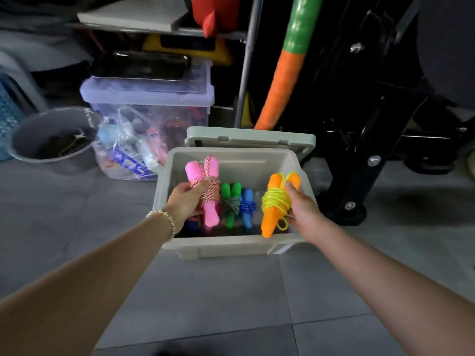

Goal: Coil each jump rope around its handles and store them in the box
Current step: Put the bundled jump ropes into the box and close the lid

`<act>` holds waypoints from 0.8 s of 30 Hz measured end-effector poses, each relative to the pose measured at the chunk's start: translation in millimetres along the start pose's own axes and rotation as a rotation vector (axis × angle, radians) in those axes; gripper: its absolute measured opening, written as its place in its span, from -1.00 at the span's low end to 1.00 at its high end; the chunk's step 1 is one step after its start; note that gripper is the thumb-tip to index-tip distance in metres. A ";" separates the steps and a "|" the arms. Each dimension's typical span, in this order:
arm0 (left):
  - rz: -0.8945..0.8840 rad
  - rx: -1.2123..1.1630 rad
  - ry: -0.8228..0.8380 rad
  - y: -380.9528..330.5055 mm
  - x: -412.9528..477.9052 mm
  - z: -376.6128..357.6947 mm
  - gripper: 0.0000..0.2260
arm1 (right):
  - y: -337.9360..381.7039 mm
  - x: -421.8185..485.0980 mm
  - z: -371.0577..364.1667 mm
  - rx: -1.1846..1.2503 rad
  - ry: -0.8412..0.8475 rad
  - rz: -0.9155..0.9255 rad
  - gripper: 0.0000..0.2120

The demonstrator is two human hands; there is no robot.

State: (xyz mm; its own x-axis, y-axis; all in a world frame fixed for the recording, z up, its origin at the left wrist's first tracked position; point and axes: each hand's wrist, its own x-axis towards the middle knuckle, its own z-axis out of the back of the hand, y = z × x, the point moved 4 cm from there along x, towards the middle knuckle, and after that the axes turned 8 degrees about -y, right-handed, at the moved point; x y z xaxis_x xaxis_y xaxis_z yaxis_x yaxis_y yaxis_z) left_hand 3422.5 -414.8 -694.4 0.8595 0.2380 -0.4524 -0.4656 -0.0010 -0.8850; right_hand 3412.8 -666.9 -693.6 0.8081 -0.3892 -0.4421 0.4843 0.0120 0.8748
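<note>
Storing step: over the box [226, 246], left hand [183, 199] grips the pink rope [207, 187], right hand [302, 205] the orange rope [276, 204]; next, lower both beside the green bundle [230, 201]

A home storage corner is showing: a shelf [123, 16] is standing over a clear bin [146, 96], bucket [38, 129] and tiled floor [218, 291].

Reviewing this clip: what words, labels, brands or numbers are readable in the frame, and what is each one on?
No text can be read.
Blue print on the clear plastic bag: too blurred to read.
The box, the pink jump rope in the left hand and the orange jump rope in the right hand: no lettering visible.
</note>
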 end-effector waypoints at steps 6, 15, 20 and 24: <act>-0.041 0.142 -0.033 38.6 60.0 -8.5 -0.26 | -5.7 56.2 -22.3 -0.256 -0.084 0.117 -0.62; -0.041 0.217 -0.096 85.6 119.8 -49.7 -0.67 | -63.6 129.7 -54.7 -0.471 -0.051 0.201 -0.71; -0.170 0.300 -0.191 89.7 125.3 -44.4 -0.70 | -72.7 147.2 -56.7 -0.413 -0.140 0.207 -0.65; -0.522 0.493 -0.180 54.7 105.1 -48.2 -0.65 | -56.6 134.5 -53.7 -0.520 -0.153 0.334 -0.64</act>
State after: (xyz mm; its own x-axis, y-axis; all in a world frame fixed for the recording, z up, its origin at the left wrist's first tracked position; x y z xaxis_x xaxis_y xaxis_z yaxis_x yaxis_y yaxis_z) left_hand 3497.6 -436.7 -795.7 0.9668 0.2440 0.0763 -0.0831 0.5822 -0.8088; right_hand 3512.1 -670.5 -813.2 0.9054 -0.4138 -0.0952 0.3449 0.5860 0.7333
